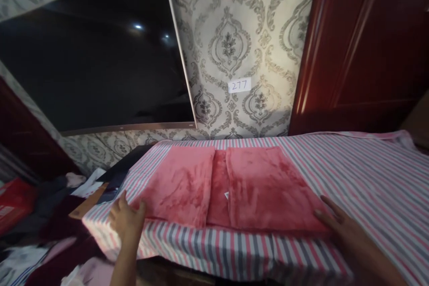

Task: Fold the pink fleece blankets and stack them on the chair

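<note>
A: where's the pink cloth (219, 183)?
B: lying flat on the striped cover (355, 174), close to its front edge; left and right sides folded inward; narrow strip of the lower layer shows between the two flaps; small white tag (227, 195) at the right flap's inner edge
A: hands?
B: left hand (127, 219) at the near left corner, fingers spread, thumb at the fold's edge; right hand (338, 223) at the near right corner, thumb and forefinger apart, thumb by the edge; its other fingers are too dark to read
A: surroundings?
B: black screen (100, 53) on the patterned wall (228, 44), left side; paper slip (239, 85) reading 277 to its right; dark red door (368, 53) further right; red item (15, 205) far left, blurred
</note>
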The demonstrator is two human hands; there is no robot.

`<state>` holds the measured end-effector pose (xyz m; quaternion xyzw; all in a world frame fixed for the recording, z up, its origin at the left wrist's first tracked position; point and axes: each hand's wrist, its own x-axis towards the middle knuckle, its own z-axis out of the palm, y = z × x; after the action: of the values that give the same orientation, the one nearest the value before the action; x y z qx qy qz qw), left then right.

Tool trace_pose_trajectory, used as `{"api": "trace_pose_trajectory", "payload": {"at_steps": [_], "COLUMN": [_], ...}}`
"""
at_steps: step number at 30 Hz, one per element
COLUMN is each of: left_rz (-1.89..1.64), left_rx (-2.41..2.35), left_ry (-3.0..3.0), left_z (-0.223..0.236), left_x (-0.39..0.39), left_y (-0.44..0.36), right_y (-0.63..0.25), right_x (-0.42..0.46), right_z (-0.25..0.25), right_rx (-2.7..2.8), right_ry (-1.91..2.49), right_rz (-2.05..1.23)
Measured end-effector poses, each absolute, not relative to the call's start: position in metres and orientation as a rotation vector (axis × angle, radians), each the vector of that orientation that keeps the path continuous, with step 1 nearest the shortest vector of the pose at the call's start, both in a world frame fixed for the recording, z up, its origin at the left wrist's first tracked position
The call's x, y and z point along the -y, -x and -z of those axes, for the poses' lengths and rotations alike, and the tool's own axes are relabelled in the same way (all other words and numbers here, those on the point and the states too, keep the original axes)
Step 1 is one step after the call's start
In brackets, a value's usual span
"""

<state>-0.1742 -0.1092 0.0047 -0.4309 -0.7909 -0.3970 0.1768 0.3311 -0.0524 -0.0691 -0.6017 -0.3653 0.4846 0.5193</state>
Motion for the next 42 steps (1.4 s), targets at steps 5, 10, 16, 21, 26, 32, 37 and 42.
{"api": "trace_pose_trajectory", "payload": {"at_steps": [5,10,16,21,26,32,37,42], "left_rz": [1.239,1.007,0.855,0.745,0.859,1.645,2.49,2.741], "left_rx": [1.908,1.465,1.637,1.721,1.71,1.697,1.48,1.837], "left_ry": [1.797,2.694,2.758,2.758,2.791,2.62,1.974,0.929], "left_z": [-0.001,0.009,0.007,0.011,0.002,-0.033,-0.078,-0.044], "left_x": [0.081,0.079,0.062,0.047,0.048,0.045,0.041,0.057], "left_y": [0.086,-0.062,-0.145,-0.146,-0.141,-0.115,-0.036,0.084], "right_y": [-0.323,-0.306,-0.301,-0.319,-0.327,-0.279,-0.156,-0.031], "right_x": [0.06,0.062,0.049,0.025,-0.01,-0.055,-0.076,-0.049], "right_z": [0.045,0.015,0.001,0.014,0.01,-0.061,-0.151,-0.166], "right_rx": [0.777,0.693,0.721,0.828,0.896,1.005,1.098,1.553], "right_ry": [1.156,1.049,0.934,1.044,1.198,1.143,0.762,0.557], "right_rz": [-1.486,-1.513,-1.453,-1.587,-1.772,-1.634,-1.47,-1.68]}}
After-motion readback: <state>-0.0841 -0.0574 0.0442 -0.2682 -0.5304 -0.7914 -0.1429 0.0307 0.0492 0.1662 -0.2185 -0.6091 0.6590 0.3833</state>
